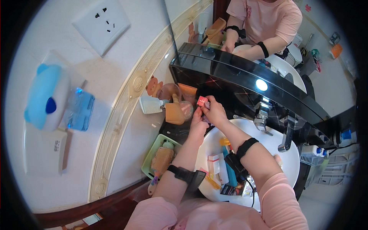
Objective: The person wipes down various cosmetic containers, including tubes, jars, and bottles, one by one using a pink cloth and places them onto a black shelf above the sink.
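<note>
At the corner of the black counter (pixel 178 130), my two hands meet above the left rim of a white basin (pixel 290 161). A small pink-red box (pixel 203 101) is pinched in the fingers of my right hand (pixel 215 111). Just below it, my left hand (pixel 198 128) has its fingers curled against the right fingertips. Something lilac (pixel 205 118) shows between the palms, mostly covered. Inside the basin lie a white-and-red box (pixel 213 164), a blue carton (pixel 229 169), a yellow item (pixel 213 182) and a dark packet (pixel 229 190).
Left of my hands are a pale comb (pixel 150 105), an orange holder (pixel 174 114) and a green basket (pixel 145 164) with a hairbrush (pixel 162 158). Chrome faucets (pixel 261 118) overhang the basin behind. A black ledge (pixel 247 67) runs under the mirror. A black cable (pixel 253 189) hangs near my right arm.
</note>
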{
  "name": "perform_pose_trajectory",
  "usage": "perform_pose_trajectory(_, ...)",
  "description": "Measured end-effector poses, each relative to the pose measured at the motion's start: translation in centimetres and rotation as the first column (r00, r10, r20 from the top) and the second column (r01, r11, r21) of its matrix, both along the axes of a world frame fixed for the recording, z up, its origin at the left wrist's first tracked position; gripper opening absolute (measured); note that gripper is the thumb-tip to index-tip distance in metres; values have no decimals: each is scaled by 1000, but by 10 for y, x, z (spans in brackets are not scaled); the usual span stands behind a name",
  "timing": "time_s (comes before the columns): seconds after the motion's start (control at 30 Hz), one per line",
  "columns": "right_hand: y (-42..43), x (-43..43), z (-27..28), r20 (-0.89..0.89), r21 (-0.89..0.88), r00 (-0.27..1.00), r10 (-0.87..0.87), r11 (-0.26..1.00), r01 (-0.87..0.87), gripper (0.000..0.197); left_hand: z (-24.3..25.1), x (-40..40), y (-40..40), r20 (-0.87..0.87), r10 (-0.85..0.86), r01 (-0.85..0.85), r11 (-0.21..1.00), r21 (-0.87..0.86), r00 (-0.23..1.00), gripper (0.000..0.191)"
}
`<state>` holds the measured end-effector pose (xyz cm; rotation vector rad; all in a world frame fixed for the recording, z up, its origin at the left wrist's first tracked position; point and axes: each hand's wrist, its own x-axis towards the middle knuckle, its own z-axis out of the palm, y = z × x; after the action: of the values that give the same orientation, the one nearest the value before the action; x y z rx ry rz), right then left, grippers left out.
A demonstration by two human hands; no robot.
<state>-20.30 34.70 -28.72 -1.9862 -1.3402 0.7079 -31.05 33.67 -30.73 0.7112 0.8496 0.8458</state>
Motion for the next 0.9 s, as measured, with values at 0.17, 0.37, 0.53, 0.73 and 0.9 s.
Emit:
perform_pose_trajectory(0.17, 17, 3, -11, 30, -14, 998, 49, 999, -49, 43, -18, 1, 16, 15, -20, 20, 999, 28, 1000, 92)
perform_pose_trajectory(0.37, 16, 8, -16, 26, -16, 991, 134, 991, -133, 44, -22, -4, 21, 67, -52, 48, 997, 61, 996, 93)
perform_pose_trajectory(0.53, -3, 14, -8, -33, 69, 996, 88, 994, -85, 50, -3, -2, 17, 74, -57, 54, 998, 46, 996, 91)
perform_pose_trajectory(0.73, -57, 23, 33, -87, 133, 984, 156, 981, -143, 33, 39, 1, -14, -97, -50, 54, 998, 37, 994, 74)
perform_pose_trajectory(0.9, -150, 40, 86, -330, -59, 918, 219, 966, -251, 24, 53, -4, -64, -353, -183, 283, 924, 257, 918, 48)
